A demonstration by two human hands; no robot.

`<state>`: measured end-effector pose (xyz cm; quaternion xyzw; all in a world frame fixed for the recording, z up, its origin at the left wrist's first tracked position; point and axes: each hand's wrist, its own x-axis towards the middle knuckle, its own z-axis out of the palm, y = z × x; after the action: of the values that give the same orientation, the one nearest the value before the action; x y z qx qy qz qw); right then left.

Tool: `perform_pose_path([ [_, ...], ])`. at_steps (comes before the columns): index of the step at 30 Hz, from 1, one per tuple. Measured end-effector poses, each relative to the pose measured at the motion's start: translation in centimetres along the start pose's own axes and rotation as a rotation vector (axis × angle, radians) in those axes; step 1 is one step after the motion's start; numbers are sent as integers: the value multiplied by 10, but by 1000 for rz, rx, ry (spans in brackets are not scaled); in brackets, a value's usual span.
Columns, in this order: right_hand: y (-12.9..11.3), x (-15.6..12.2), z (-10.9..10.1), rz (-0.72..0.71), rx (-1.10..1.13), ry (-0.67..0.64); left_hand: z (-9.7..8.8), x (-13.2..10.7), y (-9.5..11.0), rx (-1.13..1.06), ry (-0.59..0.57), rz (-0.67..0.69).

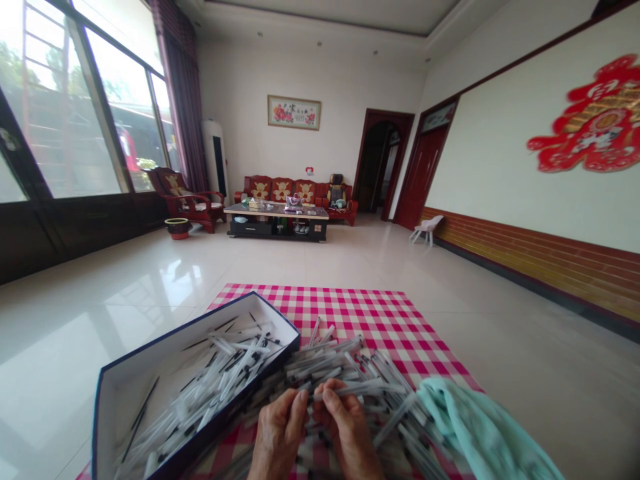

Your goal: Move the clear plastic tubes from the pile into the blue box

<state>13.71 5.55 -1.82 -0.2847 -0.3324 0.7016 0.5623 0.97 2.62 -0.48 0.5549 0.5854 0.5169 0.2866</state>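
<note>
I'm pinching a slim, translucent pen (369,387) in my right hand (347,427) above a jumbled pen pile (323,361); whether my left hand (279,423) is gripping, I can't tell. A straight-walled box (277,320) and rumpled cloth (475,427) are flanking the pile.

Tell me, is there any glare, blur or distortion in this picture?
Head view: daylight washes out parts of the windows; head view: glare patches show on the glossy floor; head view: the red wall ornament looks stretched near the right edge; head view: some pens look blurred.
</note>
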Motion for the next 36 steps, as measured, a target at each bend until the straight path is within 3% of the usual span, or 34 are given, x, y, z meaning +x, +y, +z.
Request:
perform_pose_path([
  [7, 0, 0, 1, -8, 11, -52, 1, 1, 1, -104, -104, -49],
  [10, 0, -1, -1, -10, 9, -17, -4, 3, 6, -73, -71, -47],
  [15, -3, -2, 1, 5, 8, 49, -32, 12, 6, 93, 160, -70],
  [20, -2, -1, 3, -8, 18, 51, -71, 20, 5, 262, 405, -190],
  [25, 0, 0, 2, -12, 19, 44, -90, 25, 8, 456, 512, -231],
  [28, 0, 0, 1, -13, 19, 41, -91, 26, 9, 524, 515, -223],
  [31, 1, 0, 1, -10, 22, 30, -82, 24, 12, 521, 495, -89],
  [33, 0, 0, 2, -9, 24, 28, -71, 20, 15, 470, 399, 43],
  [36, -1, -1, 3, -1, 19, 37, -50, 14, 20, 367, 128, 214],
])
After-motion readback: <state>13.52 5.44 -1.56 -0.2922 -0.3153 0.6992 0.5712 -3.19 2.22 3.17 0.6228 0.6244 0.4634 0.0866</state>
